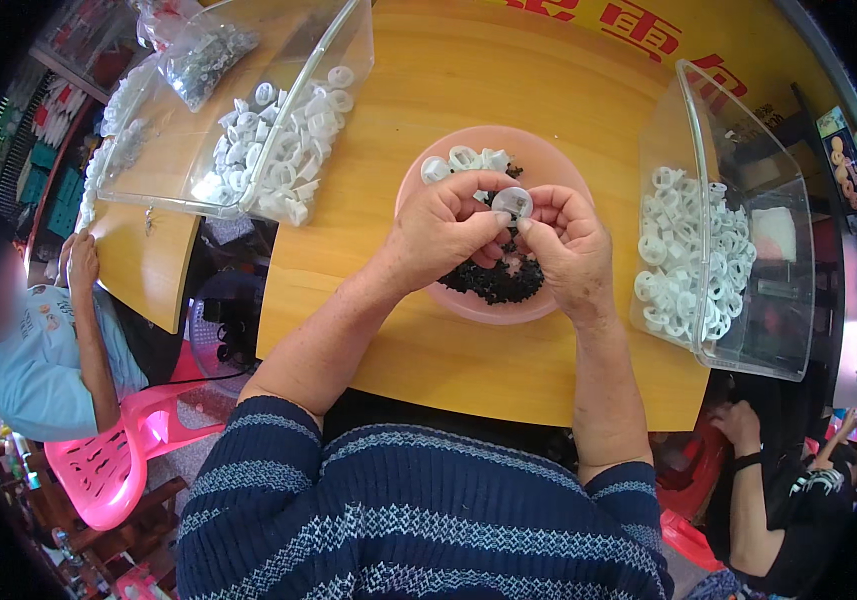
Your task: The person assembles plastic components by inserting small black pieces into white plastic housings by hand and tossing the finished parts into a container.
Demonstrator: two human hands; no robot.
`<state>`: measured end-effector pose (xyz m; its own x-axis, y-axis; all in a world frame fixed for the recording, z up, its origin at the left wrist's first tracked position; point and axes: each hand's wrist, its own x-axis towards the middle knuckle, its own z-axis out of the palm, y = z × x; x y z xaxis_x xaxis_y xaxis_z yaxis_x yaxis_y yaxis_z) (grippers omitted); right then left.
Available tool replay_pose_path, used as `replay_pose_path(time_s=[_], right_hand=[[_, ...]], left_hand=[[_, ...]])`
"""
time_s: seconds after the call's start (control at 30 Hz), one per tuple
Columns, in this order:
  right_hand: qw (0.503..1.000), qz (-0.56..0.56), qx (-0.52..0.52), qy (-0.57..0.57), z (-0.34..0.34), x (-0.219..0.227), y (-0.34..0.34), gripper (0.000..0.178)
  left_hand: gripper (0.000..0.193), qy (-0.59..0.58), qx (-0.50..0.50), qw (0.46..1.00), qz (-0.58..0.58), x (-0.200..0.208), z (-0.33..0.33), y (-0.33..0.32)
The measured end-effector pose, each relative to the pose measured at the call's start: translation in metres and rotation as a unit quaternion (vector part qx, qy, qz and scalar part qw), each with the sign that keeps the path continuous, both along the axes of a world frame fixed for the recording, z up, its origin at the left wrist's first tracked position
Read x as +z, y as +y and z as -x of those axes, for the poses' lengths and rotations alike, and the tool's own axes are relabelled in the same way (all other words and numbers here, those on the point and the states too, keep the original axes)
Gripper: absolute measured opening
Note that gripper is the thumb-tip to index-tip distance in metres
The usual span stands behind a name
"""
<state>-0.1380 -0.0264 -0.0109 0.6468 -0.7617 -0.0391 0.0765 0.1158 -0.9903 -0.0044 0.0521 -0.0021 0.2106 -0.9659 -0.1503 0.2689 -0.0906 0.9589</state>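
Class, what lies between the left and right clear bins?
In the head view, a pink bowl lies there, the left hand and right hand above it, with wooden tabletop on either side.

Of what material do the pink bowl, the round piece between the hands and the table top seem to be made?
Pink bowl: probably plastic, satin; its colour is even and smooth.
Round piece: likely translucent plastic, since it looks pale and cloudy.
Table top: wood or printed laminate, with faint grain and soft sheen; which, I cannot tell.

Looks like a workshop
Bins (pixel 357 45) of white parts (pixel 304 130) upper left and right — shelves (pixel 71 78) upper left, people (pixel 34 345) far left and lower right.
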Motion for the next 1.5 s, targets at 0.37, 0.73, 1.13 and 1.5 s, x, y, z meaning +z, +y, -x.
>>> replay_pose_path(time_s=[0.37,0.73,1.13,1.5], right_hand=[[1.0,0.001,0.014,0.027,0.001,0.006,0.003,0.017],[0.994,0.051,-0.032,0.089,-0.006,-0.001,0.005,0.015],[0.994,-0.094,0.032,-0.036,0.003,0.013,-0.001,0.016],[0.981,-0.166,0.075,-0.062,0.007,0.013,0.002,0.011]], left_hand=[[0.022,-0.018,-0.019,0.999,-0.032,0.01,0.001,0.003],[0.015,-0.127,0.071,0.989,0.005,-0.004,0.017,-0.003],[0.035,0.067,-0.048,0.996,0.029,0.0,-0.008,0.002],[0.031,0.093,-0.092,0.99,0.045,0.006,-0.019,0.004]])
